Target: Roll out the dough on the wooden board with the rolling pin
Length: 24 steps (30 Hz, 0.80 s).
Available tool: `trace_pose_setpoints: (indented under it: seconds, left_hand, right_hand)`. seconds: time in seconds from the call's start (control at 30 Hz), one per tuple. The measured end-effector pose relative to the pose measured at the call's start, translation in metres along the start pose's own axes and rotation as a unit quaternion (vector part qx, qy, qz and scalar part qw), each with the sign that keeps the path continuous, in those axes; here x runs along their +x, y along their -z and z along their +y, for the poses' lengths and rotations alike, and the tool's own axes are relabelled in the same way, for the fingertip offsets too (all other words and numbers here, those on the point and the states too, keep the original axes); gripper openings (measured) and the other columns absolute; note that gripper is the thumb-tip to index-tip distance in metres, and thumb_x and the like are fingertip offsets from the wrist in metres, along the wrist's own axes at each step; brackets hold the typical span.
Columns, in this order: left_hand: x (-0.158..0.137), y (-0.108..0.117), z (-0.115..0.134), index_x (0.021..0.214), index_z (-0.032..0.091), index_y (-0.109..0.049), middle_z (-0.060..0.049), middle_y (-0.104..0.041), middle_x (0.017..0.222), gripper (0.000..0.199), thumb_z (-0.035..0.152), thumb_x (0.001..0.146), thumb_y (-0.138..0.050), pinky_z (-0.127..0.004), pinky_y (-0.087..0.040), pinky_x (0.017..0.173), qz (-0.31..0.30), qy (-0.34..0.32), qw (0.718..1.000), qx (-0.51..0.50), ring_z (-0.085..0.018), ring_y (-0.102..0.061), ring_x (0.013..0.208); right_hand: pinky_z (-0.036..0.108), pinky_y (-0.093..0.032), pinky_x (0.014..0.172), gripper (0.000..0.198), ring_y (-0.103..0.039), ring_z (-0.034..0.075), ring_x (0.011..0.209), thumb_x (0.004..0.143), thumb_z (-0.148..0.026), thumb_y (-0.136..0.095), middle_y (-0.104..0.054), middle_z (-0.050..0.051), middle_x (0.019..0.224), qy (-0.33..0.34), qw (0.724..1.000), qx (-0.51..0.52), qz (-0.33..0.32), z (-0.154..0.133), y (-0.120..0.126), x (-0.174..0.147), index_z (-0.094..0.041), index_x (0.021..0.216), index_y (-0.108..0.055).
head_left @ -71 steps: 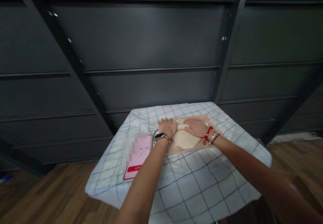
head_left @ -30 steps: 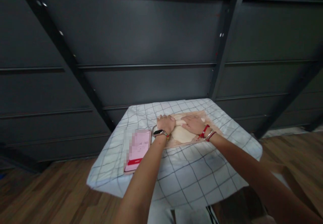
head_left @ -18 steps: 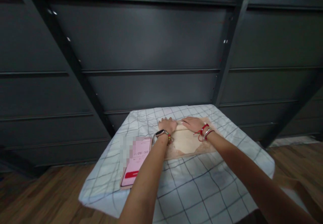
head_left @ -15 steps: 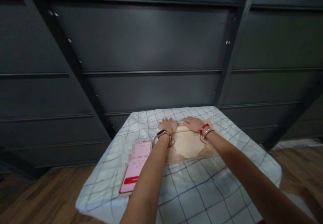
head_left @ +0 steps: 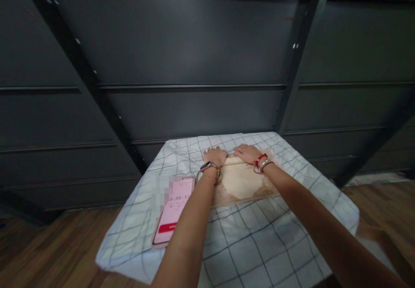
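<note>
A pale sheet of dough [head_left: 241,182] lies flat on a thin brownish board [head_left: 222,199]. Across its far edge runs a pale cylinder that looks like a rolling pin [head_left: 234,161]. My left hand [head_left: 215,155], with a watch and beaded bracelet at the wrist, rests on the cylinder's left end; its fingers point away and are spread. On the right end lies my right hand [head_left: 248,152], fingers stretched out flat toward the left, with red string and silver bracelets at the wrist. Both palms hide the cylinder's ends.
A phone [head_left: 173,212] showing a running timer lies left of my left forearm. The table has a white checked cloth [head_left: 246,244]. Dark metal panels [head_left: 194,110] rise right behind the table, and wooden floor [head_left: 65,240] shows at the sides.
Both hands and the cylinder have stayed near the dough's far edge, with little shift. The whole view has moved slightly, and the phone's timer has advanced by a second.
</note>
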State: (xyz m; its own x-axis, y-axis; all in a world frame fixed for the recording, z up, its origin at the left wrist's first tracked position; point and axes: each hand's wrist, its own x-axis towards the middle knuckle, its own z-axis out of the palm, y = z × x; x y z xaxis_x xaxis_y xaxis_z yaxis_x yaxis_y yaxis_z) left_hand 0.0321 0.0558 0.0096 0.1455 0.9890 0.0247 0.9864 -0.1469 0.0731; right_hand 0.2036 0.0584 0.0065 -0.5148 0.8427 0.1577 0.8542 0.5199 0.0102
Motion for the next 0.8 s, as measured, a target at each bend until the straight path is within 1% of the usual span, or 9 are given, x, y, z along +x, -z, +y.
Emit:
trace_pose_setpoints:
  seconds: [0.13,0.23,0.33,0.4,0.47,0.53,0.6,0.7,0.8]
  left_hand:
    - [-0.016,0.000,0.006,0.114,0.019,-0.056,-0.012,-0.056,0.119,0.042,0.036,0.088,-0.027,-0.045,-0.032,0.092,0.029,0.039,0.999,-0.008,-0.027,-0.047,0.113]
    - [-0.033,-0.004,0.011,0.111,0.016,-0.058,-0.013,-0.060,0.112,0.044,0.035,0.088,-0.024,-0.043,-0.032,0.092,0.072,0.045,0.996,-0.001,-0.027,-0.049,0.110]
    - [-0.051,-0.010,0.014,0.109,0.014,-0.059,-0.013,-0.062,0.108,0.046,0.032,0.089,-0.023,-0.044,-0.030,0.094,0.127,0.035,0.991,0.017,-0.027,-0.049,0.110]
    - [-0.060,-0.014,0.016,0.108,0.014,-0.060,-0.013,-0.061,0.110,0.046,0.032,0.089,-0.023,-0.045,-0.028,0.095,0.152,0.034,0.988,0.020,-0.027,-0.047,0.111]
    - [-0.066,-0.017,0.016,0.108,0.014,-0.060,-0.013,-0.061,0.111,0.046,0.032,0.088,-0.023,-0.045,-0.028,0.094,0.167,0.031,0.985,0.018,-0.028,-0.047,0.111]
    - [-0.067,-0.018,0.016,0.107,0.014,-0.060,-0.013,-0.061,0.109,0.045,0.033,0.088,-0.024,-0.044,-0.030,0.093,0.172,0.027,0.984,0.019,-0.028,-0.048,0.109]
    - [-0.064,-0.018,0.015,0.104,0.015,-0.062,-0.013,-0.063,0.106,0.045,0.033,0.088,-0.024,-0.043,-0.032,0.091,0.163,0.026,0.986,0.022,-0.028,-0.051,0.105]
    - [-0.055,-0.014,0.013,0.102,0.015,-0.062,-0.012,-0.064,0.103,0.045,0.033,0.088,-0.023,-0.042,-0.036,0.087,0.132,0.035,0.990,0.019,-0.027,-0.054,0.102]
    - [-0.043,-0.009,0.010,0.105,0.015,-0.061,-0.013,-0.063,0.104,0.045,0.032,0.088,-0.023,-0.040,-0.039,0.085,0.112,0.039,0.993,0.014,-0.026,-0.054,0.103]
  right_hand:
    - [0.034,-0.034,0.095,0.045,-0.047,0.020,0.113,0.095,-0.037,-0.021,-0.060,0.008,0.116,0.009,1.000,-0.025,0.008,-0.011,0.004,-0.019,-0.018,0.111,-0.059]
    - [0.037,-0.032,0.098,0.045,-0.043,0.023,0.118,0.095,-0.038,-0.023,-0.058,0.009,0.119,-0.005,0.999,-0.019,0.025,-0.021,0.007,-0.036,-0.016,0.116,-0.057]
    - [0.041,-0.030,0.100,0.044,-0.039,0.025,0.121,0.094,-0.040,-0.030,-0.052,0.010,0.126,-0.013,0.999,0.011,0.030,-0.030,0.010,-0.054,-0.016,0.123,-0.052]
    - [0.044,-0.033,0.098,0.041,-0.042,0.024,0.119,0.092,-0.040,-0.039,-0.049,0.010,0.128,-0.007,0.999,0.023,0.027,-0.036,0.011,-0.066,-0.016,0.124,-0.049]
    - [0.045,-0.039,0.093,0.040,-0.048,0.023,0.111,0.089,-0.038,-0.047,-0.049,0.010,0.125,-0.004,0.999,0.026,0.025,-0.040,0.013,-0.074,-0.016,0.122,-0.049]
    - [0.044,-0.044,0.087,0.037,-0.052,0.021,0.104,0.088,-0.035,-0.052,-0.050,0.009,0.121,-0.003,0.999,0.028,0.025,-0.042,0.014,-0.077,-0.016,0.120,-0.050]
    - [0.042,-0.046,0.085,0.035,-0.053,0.020,0.102,0.088,-0.034,-0.051,-0.051,0.008,0.119,-0.001,0.999,0.029,0.024,-0.041,0.015,-0.075,-0.016,0.118,-0.051]
    - [0.043,-0.045,0.087,0.035,-0.053,0.021,0.103,0.088,-0.035,-0.051,-0.051,0.008,0.120,-0.001,0.999,0.027,0.025,-0.038,0.016,-0.064,-0.017,0.118,-0.051]
    - [0.043,-0.041,0.091,0.035,-0.052,0.020,0.106,0.090,-0.037,-0.047,-0.053,0.009,0.120,-0.002,0.999,0.023,0.028,-0.033,0.016,-0.046,-0.017,0.118,-0.051]
